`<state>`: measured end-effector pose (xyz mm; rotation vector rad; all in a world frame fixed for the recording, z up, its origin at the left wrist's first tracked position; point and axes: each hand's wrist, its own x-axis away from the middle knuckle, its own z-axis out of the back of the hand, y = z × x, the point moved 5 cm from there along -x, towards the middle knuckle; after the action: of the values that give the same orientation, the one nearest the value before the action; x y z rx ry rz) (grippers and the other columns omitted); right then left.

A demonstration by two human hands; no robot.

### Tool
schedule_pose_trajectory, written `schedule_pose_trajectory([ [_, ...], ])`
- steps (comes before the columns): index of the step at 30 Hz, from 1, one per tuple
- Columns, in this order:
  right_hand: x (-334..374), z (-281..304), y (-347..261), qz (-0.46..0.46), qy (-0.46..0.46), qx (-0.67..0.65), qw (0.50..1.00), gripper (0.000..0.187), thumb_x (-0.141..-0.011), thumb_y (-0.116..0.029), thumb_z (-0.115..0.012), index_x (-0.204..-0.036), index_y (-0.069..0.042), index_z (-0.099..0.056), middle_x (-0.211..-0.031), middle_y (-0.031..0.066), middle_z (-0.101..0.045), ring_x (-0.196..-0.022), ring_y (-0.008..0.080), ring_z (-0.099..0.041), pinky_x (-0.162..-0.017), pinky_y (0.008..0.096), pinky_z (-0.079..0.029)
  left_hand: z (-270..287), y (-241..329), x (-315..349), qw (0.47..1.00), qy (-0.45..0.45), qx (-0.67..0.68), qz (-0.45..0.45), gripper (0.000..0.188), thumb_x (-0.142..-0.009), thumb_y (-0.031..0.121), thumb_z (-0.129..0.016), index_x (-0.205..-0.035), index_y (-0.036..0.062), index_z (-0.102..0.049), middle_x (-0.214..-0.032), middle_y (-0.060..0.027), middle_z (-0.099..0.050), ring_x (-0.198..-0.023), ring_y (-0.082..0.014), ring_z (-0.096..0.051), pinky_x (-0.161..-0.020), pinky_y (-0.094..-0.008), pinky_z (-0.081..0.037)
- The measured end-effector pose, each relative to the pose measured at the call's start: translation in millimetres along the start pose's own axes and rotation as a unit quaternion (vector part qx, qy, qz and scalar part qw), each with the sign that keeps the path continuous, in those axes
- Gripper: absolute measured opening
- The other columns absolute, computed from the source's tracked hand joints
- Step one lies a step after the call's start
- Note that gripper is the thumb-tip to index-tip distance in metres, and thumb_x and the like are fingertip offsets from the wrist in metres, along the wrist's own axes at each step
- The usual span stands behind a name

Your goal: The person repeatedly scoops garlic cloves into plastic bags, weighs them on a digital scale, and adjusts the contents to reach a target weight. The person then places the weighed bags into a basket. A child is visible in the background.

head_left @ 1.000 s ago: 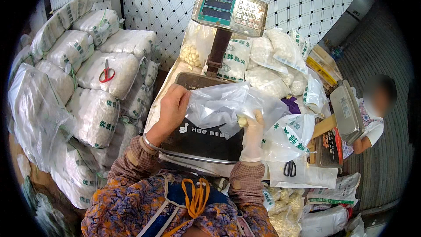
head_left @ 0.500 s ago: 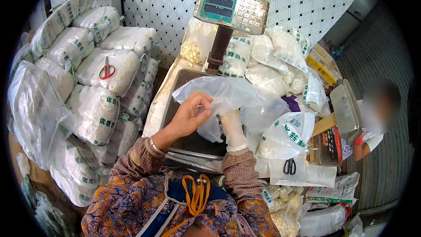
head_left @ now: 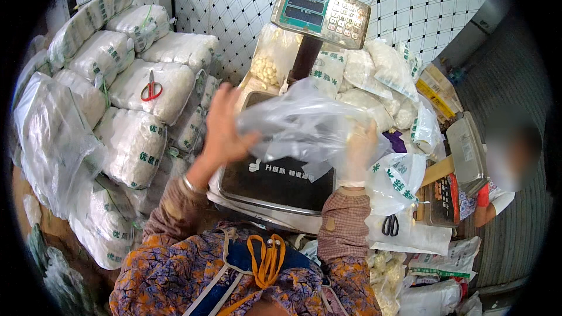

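A clear plastic bag point(head_left: 293, 120) is stretched out, blurred by motion, above the black pan of a weighing scale point(head_left: 275, 190). At its right end my right hand point(head_left: 360, 149), in a pale thin glove, grips the film; the fingertips are partly lost in the blur. My bare left hand point(head_left: 225, 131) is by the bag's left end with fingers raised and the thumb spread apart. Whether the left thumb touches the film I cannot tell. The scale's display head point(head_left: 322, 13) stands on a post behind the bag.
Filled white bags point(head_left: 132, 146) are stacked on the left, red-handled scissors point(head_left: 151, 89) lying on top. More filled bags point(head_left: 386, 70) are at the back right. Black scissors point(head_left: 390, 225) rest on white sheeting. Beyond an open plastic box point(head_left: 466, 146), another person point(head_left: 497, 199) is at the right.
My hands have moved apart, the left one up and left with fingers spreading, the right one rightward. The bag is now stretched wider, and more of the scale pan shows.
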<state>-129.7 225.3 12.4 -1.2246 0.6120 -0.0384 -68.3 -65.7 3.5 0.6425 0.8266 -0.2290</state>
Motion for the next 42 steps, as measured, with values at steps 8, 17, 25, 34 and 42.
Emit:
schedule_pose_trajectory([
  [8,44.0,-50.6,-95.6,0.363,-0.113,0.378,0.844,0.046,-0.074,-0.016,-0.066,-0.116,-0.008,-0.05,-0.089,0.0129,-0.059,-0.08,0.0289,-0.059,-0.068,0.0362,-0.049,-5.2,1.4,-46.3,0.998,0.019,-0.056,-0.014,0.042,-0.067,0.001,-0.058,-0.108,0.0051,-0.056,-0.113,-0.0163,-0.052,-0.107,-0.0358,-0.048,-0.088,-0.0428,-0.04],
  [17,19.0,-6.4,-29.1,0.365,-0.166,0.4,0.824,0.041,-0.079,0.0,-0.05,-0.12,-0.004,-0.049,-0.089,0.0096,-0.061,-0.072,0.0236,-0.061,-0.065,0.0303,-0.053,30.0,-75.8,-17.7,0.961,-0.224,0.071,0.146,0.027,-0.082,0.004,-0.046,-0.106,0.0026,-0.059,-0.106,-0.013,-0.06,-0.096,-0.0267,-0.057,-0.081,-0.034,-0.045],
  [25,48.3,-19.2,-19.8,-0.104,-0.345,-0.292,0.886,0.046,-0.082,-0.01,-0.053,-0.126,0.003,-0.045,-0.121,0.0128,-0.053,-0.086,0.0148,-0.06,-0.077,0.0236,-0.048,22.3,-25.7,-6.8,0.379,0.02,0.912,0.155,0.047,-0.094,0.026,-0.033,-0.126,-0.0074,-0.039,-0.132,-0.0228,-0.041,-0.125,-0.0341,-0.037,-0.106,-0.0461,-0.025],
  [34,5.3,58.3,-22.2,0.008,-0.013,-0.339,0.941,0.046,-0.087,-0.029,-0.05,-0.124,-0.002,-0.047,-0.117,0.0074,-0.053,-0.091,0.0128,-0.054,-0.076,0.0256,-0.046,14.6,-48.4,-12.6,0.561,-0.15,0.808,0.104,0.04,-0.085,0.018,-0.054,-0.117,-0.0041,-0.042,-0.108,-0.0131,-0.059,-0.093,-0.0185,-0.061,-0.075,-0.0294,-0.051],
  [42,17.2,50.3,35.3,0.04,-0.062,0.206,0.976,0.048,-0.091,-0.035,-0.046,-0.131,-0.008,-0.041,-0.12,0.0131,-0.052,-0.104,0.0246,-0.053,-0.084,0.0354,-0.046,-63.3,-74.4,56.5,0.741,-0.173,0.546,0.35,0.024,-0.086,0.013,-0.058,-0.106,0.0043,-0.048,-0.09,-0.0036,-0.058,-0.075,-0.01,-0.055,-0.063,-0.023,-0.047],
])
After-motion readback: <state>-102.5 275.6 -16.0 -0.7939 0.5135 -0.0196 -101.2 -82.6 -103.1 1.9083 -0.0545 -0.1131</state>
